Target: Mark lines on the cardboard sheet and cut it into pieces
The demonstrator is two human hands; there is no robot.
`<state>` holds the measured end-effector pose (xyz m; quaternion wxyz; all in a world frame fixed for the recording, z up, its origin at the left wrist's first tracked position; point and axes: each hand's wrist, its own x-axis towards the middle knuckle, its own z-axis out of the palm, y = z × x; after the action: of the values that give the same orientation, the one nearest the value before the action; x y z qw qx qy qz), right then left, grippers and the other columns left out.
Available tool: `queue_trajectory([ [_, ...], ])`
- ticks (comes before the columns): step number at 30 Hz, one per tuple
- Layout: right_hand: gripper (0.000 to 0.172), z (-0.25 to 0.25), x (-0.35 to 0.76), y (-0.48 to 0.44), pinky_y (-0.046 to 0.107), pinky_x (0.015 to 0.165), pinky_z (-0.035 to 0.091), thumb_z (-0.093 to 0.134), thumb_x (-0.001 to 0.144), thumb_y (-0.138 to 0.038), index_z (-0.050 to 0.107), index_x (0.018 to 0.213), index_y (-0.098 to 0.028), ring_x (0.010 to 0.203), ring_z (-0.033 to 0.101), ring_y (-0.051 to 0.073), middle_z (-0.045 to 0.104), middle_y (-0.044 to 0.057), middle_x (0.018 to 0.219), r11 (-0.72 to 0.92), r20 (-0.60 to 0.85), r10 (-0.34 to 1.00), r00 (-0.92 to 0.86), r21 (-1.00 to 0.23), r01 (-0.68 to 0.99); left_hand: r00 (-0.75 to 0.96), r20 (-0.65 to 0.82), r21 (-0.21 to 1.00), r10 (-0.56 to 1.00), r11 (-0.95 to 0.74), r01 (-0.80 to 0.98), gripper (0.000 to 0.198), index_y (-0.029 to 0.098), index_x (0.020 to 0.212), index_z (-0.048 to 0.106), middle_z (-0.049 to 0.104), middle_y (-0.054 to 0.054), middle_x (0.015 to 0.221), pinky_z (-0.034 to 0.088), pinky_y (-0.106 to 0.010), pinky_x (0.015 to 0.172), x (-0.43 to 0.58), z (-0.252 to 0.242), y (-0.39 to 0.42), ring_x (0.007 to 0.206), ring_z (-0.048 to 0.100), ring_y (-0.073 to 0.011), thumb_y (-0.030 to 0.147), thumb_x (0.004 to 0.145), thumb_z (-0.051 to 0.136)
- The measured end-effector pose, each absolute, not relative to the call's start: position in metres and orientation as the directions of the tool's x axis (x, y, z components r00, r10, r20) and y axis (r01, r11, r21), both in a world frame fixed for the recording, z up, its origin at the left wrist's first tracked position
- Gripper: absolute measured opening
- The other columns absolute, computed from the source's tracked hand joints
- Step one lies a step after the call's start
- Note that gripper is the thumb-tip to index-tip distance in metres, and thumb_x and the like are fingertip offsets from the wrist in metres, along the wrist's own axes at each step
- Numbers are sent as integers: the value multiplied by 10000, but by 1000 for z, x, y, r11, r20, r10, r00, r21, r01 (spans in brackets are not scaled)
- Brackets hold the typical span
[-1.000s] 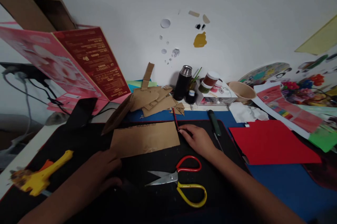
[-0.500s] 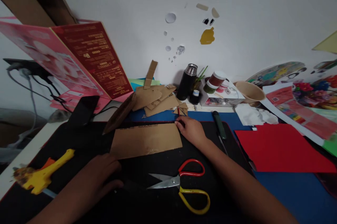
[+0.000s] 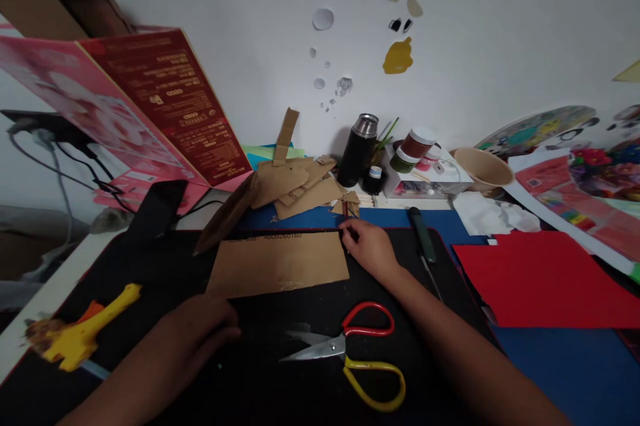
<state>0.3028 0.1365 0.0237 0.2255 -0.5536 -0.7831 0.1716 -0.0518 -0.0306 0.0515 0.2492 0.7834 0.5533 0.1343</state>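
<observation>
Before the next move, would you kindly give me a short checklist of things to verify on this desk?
1. Cardboard sheet lying on the black mat: ok.
2. Scissors closed: not ok, the blades stand open.
3. Green-handled tool apart from the cardboard sheet: ok.
4. Left hand touching the sheet's near left corner: cannot tell.
5. Red stick gripped by the right hand: cannot tell, contact hidden.

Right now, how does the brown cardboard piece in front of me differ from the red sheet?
The brown cardboard piece has digits printed along its far edge; the red sheet shows no print. The red sheet looks bigger than the brown cardboard piece. The brown cardboard piece lies on the black mat, the red sheet over the blue surface. Both lie roughly flat.
</observation>
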Motion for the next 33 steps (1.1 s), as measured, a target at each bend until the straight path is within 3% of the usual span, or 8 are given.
queue_trajectory([
  [2, 235, 21, 305, 137, 314, 777, 545, 614, 929, -182, 800, 1063, -235, 847, 762, 247, 837, 60, 987, 324, 185, 946, -267, -564, 759, 375, -33, 573, 926, -290, 767, 275, 272, 893, 682, 721, -4, 855, 497, -276, 699, -35, 60, -26, 779, 671, -196, 414, 1065, 521],
  [5, 232, 17, 308, 136, 297, 693, 527, 606, 928, -224, 804, 1048, -225, 719, 719, 223, 809, 45, 868, 310, 206, 951, -232, -640, 703, 363, -43, 578, 931, -274, 769, 247, 267, 943, 713, 761, -19, 918, 523, -313, 765, -5, 68, -11, 845, 702, -215, 329, 1048, 499],
  [9, 274, 15, 313, 136, 263, 592, 486, 569, 961, -301, 793, 1077, -195, 628, 649, 188, 737, 22, 773, 289, 220, 957, -187, -738, 609, 316, -52, 497, 947, -250, 831, 256, 244, 963, 732, 769, -55, 952, 520, -394, 831, 24, 68, 10, 914, 708, -263, 301, 1038, 493],
  [14, 273, 14, 316, 136, 243, 579, 457, 583, 953, -322, 798, 1054, -188, 616, 605, 165, 672, 0, 731, 291, 222, 956, -194, -814, 503, 329, -50, 423, 943, -279, 862, 270, 220, 932, 715, 743, -69, 917, 509, -391, 800, 37, 61, 29, 886, 688, -263, 286, 1049, 481],
  [17, 253, 14, 315, 135, 239, 577, 434, 596, 937, -301, 800, 1038, -192, 609, 582, 157, 651, -11, 712, 298, 225, 952, -207, -833, 466, 323, -31, 392, 946, -286, 874, 271, 211, 956, 716, 726, -77, 938, 519, -406, 821, 40, 57, 35, 904, 678, -269, 290, 1065, 481],
  [24, 249, 17, 316, 133, 245, 583, 407, 593, 928, -282, 796, 1033, -184, 608, 552, 150, 621, -18, 708, 309, 226, 946, -231, -844, 439, 346, 201, 276, 916, -392, 877, 245, 227, 1184, 736, 704, -113, 1264, 500, -493, 1062, 46, 44, 21, 1189, 630, -318, 367, 1067, 572],
  [28, 228, 17, 317, 134, 248, 608, 422, 608, 929, -267, 794, 1034, -186, 629, 574, 152, 638, -16, 720, 311, 218, 942, -255, -849, 426, 403, 197, 228, 894, -442, 867, 296, 244, 1288, 726, 722, -108, 1297, 500, -509, 1075, 45, 32, 11, 1200, 644, -314, 376, 1078, 563],
  [33, 197, 15, 316, 136, 242, 612, 422, 620, 934, -210, 786, 1037, -191, 620, 581, 147, 642, -28, 689, 314, 214, 939, -268, -851, 421, 397, 260, 253, 880, -459, 852, 279, 234, 1260, 744, 754, -104, 1236, 528, -474, 1022, 45, 22, 13, 1130, 677, -290, 357, 1087, 563],
])
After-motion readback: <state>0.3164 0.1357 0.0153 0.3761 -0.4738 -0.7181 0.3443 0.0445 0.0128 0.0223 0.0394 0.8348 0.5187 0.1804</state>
